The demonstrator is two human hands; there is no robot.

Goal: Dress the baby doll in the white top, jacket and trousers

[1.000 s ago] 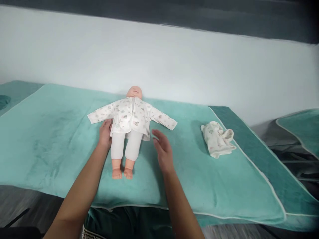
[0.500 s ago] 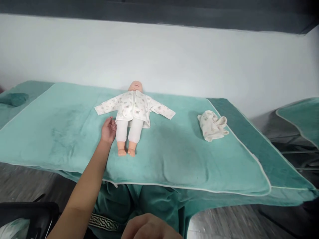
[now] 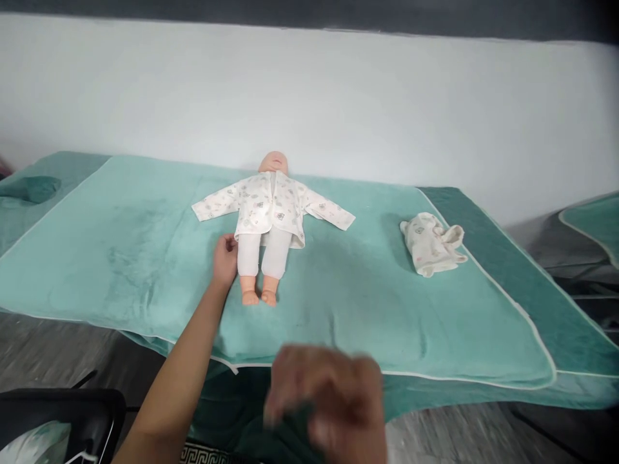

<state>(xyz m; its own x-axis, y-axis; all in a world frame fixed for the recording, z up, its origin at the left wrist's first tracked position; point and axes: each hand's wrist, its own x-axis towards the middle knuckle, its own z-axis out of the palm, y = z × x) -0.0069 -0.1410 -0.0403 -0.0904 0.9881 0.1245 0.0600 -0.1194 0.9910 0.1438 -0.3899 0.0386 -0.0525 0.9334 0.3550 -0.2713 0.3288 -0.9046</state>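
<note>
A baby doll (image 3: pixel 267 212) lies on its back on a teal towel (image 3: pixel 145 251), dressed in a white printed shirt and white trousers, its arms spread. My left hand (image 3: pixel 225 260) rests on the towel against the doll's trouser leg, fingers curled loosely, holding nothing I can see. My right hand (image 3: pixel 329 399) is close to the camera at the bottom middle, blurred by motion, and its fingers cannot be read. A crumpled white printed garment (image 3: pixel 432 243) lies on the towel to the right of the doll.
A white wall runs behind the towel-covered table. A darker teal cover (image 3: pixel 522 258) shows at the table's right end. A black chair (image 3: pixel 62 419) stands at the lower left. A folded teal cloth (image 3: pixel 31 188) sits at the far left.
My right hand left the doll's side, dropped to the bottom of the view and now rises there, blurred. My left hand stayed beside the doll's leg. The view pulled back.
</note>
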